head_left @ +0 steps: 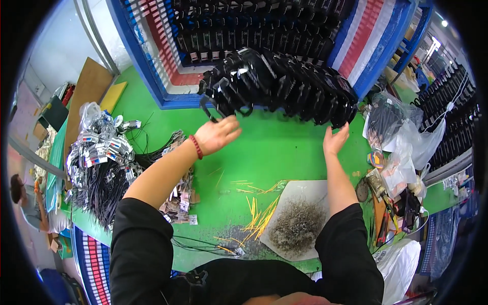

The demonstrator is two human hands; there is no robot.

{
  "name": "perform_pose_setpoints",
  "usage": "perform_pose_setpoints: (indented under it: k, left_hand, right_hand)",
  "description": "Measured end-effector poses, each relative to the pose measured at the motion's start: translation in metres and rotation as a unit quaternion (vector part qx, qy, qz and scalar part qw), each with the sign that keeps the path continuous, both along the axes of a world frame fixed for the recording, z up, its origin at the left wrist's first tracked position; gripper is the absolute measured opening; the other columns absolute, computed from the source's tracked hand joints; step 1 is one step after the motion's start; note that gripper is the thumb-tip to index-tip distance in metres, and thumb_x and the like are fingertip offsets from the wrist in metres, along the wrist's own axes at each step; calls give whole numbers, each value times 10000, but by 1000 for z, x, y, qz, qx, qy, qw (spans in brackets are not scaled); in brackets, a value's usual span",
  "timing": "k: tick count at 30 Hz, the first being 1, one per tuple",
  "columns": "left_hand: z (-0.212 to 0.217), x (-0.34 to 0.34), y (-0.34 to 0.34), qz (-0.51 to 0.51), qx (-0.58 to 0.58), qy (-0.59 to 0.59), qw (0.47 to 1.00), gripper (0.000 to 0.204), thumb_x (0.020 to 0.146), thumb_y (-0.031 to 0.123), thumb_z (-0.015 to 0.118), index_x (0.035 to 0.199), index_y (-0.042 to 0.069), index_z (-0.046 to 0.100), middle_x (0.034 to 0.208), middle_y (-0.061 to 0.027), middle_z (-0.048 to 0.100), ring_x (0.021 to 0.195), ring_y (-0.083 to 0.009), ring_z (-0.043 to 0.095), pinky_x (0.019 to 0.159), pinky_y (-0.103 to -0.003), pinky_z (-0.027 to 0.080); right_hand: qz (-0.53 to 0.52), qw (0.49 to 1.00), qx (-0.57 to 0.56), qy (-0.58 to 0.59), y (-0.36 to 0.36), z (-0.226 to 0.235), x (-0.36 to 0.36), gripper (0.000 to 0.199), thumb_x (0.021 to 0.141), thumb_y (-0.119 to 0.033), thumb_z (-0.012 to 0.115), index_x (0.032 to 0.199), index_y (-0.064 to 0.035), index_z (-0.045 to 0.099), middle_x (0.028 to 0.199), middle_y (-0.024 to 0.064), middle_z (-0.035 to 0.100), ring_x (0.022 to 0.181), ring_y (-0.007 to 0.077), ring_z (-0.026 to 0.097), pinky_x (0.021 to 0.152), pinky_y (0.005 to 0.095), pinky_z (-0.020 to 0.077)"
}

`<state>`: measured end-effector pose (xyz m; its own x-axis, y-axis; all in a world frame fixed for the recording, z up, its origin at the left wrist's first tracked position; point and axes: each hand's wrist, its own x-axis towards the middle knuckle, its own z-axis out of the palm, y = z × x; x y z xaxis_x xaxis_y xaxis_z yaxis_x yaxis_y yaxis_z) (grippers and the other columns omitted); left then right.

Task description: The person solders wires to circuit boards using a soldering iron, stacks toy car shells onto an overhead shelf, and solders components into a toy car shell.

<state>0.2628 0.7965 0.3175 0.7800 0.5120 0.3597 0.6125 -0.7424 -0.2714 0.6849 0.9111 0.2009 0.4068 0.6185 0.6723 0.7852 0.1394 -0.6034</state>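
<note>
A long row of black plastic parts [290, 86], packed side by side, lies across the front edge of a blue-framed crate [162, 99]. Loops and tabs hang from its underside. My left hand [219, 134], with a red bead bracelet at the wrist, is just below the row's left end, fingers stretched out and holding nothing. At the right end my right hand [336, 140] points upward with thumb and fingers apart. Its fingertips are close to the lowest parts; whether they touch I cannot tell. More black parts [254, 38] stand in rows inside the crate.
On the left of the green table [284, 145] lie bundled black cables with silver ends [101, 152]. A pale sheet with dark crumbs [284, 203] and thin yellow strips [259, 216] are near me. Plastic bags [401, 142] and tools [389, 216] crowd the right side.
</note>
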Motion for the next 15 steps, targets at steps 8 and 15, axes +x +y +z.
perform_pose_setpoints:
  k: [8, 15]
  left_hand:
    - [-2, -26, -63, 77, -377, -127, 914, 271, 775, 137, 684, 1022, 29, 655, 1072, -144, 654, 964, -257, 655, 746, -341, 544]
    - [-5, -58, -4, 390, -102, -411, 817, 848, 638, 370, 847, 1311, 18, 469, 1169, -211, 615, 1043, -331, 611, 900, -431, 490]
  right_hand:
    - [76, 992, -105, 2, -17, -16, 56, 672, 718, -239, 784, 1258, -8, 457, 1047, 187, 618, 961, 339, 571, 857, 435, 457]
    - [134, 978, -52, 148, -5, 26, 26, 665, 685, -235, 769, 1239, -35, 459, 1028, 191, 656, 906, 374, 633, 838, 442, 483]
